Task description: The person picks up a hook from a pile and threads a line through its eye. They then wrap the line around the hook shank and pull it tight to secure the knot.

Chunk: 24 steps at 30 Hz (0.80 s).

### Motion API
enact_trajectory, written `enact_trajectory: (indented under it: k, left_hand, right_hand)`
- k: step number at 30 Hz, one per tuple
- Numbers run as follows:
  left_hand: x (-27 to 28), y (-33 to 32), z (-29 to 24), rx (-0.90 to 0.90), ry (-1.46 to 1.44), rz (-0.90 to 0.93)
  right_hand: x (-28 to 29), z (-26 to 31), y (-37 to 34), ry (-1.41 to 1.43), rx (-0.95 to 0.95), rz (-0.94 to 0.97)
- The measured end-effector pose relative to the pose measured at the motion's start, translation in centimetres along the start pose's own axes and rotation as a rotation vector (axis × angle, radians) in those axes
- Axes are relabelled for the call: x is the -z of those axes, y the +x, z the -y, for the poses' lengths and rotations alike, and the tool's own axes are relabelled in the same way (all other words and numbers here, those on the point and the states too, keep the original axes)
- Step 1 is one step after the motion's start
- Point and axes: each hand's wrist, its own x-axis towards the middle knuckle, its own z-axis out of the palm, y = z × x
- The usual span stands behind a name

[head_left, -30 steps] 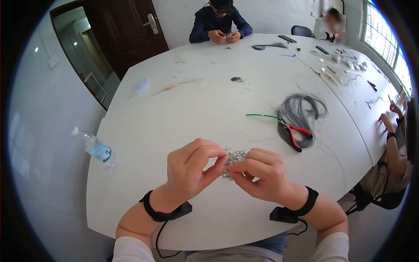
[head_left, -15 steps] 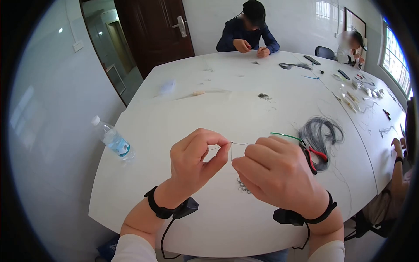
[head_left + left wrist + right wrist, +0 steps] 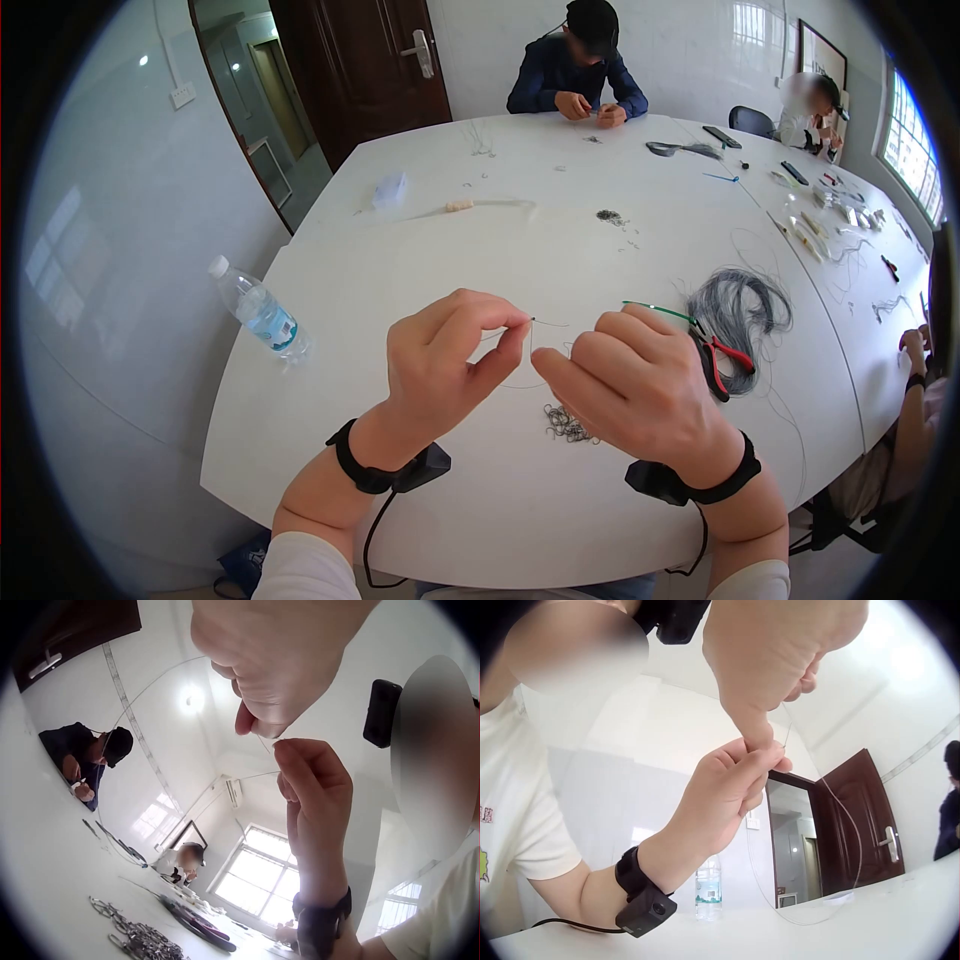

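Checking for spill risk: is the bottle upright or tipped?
Upright. The right wrist view shows the bottle vertical, its base on the table.

I have the bottle [image 3: 268, 318] on the left side of the table [image 3: 420, 240], the hooks [image 3: 568, 424] at the near side, the pliers [image 3: 735, 353] to their right, touching the bundle of strands [image 3: 745, 290], and the door [image 3: 350, 60] behind.

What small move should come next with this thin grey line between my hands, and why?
I'd probably ease the right hand slightly away from the left hand to take up slack: both pinch the thin grey line, a short stretch runs between their fingertips, and a wide loop of it hangs loose below.
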Motion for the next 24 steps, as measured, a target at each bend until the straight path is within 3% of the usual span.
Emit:
enact_trajectory:
  k: [7,13,18,22,24]
  left_hand:
    - [0.2,0.1,-0.3,-0.102,-0.029,0.074]
    - [-0.3,-0.1,-0.3,-0.153,-0.087,0.039]
    - [-0.6,-0.5,-0.2,-0.192,-0.088,0.028]
    - [-0.5,-0.5,-0.3,-0.202,-0.078,0.018]
    - [-0.4,-0.5,-0.3,-0.188,-0.082,0.009]
  right_hand:
    - [1.2,-0.9,0.0,-0.017,-0.031,0.002]
    - [0.2,-1.6,0.0,0.252,-0.223,-0.126]
    - [-0.5,-1.5,-0.3,0.566,-0.559,-0.070]
    - [-1.5,-1.9,-0.9,0.712,-0.663,-0.058]
    - [-2.0,-2.0,-1.3,0.959,-0.884,-0.001]
